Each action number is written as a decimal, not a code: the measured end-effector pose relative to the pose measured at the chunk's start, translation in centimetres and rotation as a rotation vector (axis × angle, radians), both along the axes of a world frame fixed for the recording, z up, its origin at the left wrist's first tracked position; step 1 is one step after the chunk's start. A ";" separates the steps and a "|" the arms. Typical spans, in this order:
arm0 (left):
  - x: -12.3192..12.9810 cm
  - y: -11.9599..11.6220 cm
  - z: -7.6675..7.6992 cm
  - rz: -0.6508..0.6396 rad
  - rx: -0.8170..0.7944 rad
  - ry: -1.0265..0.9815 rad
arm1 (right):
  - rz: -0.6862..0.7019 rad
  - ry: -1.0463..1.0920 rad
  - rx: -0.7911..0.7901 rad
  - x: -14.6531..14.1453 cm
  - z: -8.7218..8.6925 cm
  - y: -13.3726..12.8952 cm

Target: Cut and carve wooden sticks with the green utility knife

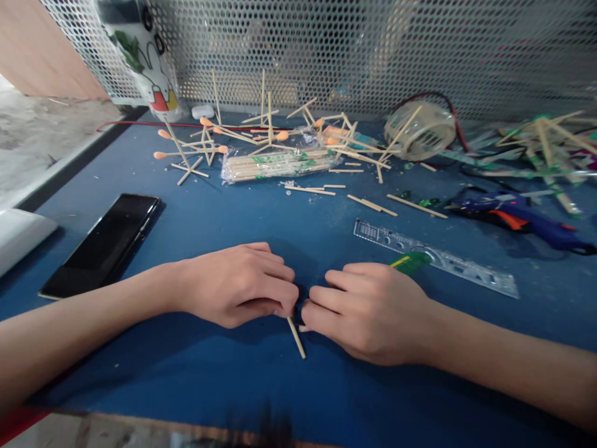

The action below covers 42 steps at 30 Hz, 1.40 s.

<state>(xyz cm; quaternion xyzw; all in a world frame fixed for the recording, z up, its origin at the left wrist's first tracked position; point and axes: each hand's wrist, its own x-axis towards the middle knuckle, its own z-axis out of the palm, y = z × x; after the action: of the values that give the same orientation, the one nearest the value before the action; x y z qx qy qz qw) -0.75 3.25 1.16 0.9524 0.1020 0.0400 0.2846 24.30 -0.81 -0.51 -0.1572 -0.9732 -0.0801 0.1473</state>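
Note:
My left hand (pixel 247 283) is closed in a pinch on a thin wooden stick (pixel 296 339), whose lower end points down towards the table's front edge. Close beside it on the right, my right hand (pixel 373 311) has its fingers curled, with a small pale tip (pixel 304 328) showing under them; what it grips is mostly hidden. A green object with a yellow stripe (pixel 413 262) shows just behind my right hand, over a clear ruler (pixel 438 258).
A black phone (pixel 105 246) lies at the left. Behind the hands are loose sticks (pixel 310 190), a wrapped stick bundle (pixel 280 165) and stick structures with orange tips (pixel 189 152). A blue glue gun (pixel 527 221) lies at the right, below a clear plastic cup (pixel 420 130).

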 end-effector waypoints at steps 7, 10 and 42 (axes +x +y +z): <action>0.0 -0.1 0.2 -0.002 0.005 0.008 | -0.011 -0.004 -0.007 0.0 0.0 0.1; -0.1 -0.1 0.1 -0.001 0.004 -0.004 | -0.015 -0.003 -0.021 0.0 0.0 0.1; 0.0 0.1 -0.1 0.004 -0.019 -0.025 | -0.043 -0.032 -0.038 -0.4 0.1 -0.5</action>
<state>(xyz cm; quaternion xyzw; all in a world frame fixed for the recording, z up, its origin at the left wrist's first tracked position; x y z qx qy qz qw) -0.71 3.37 1.09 0.9489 0.1006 0.0515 0.2947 23.91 -1.33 -0.39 -0.1796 -0.9732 -0.0673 0.1268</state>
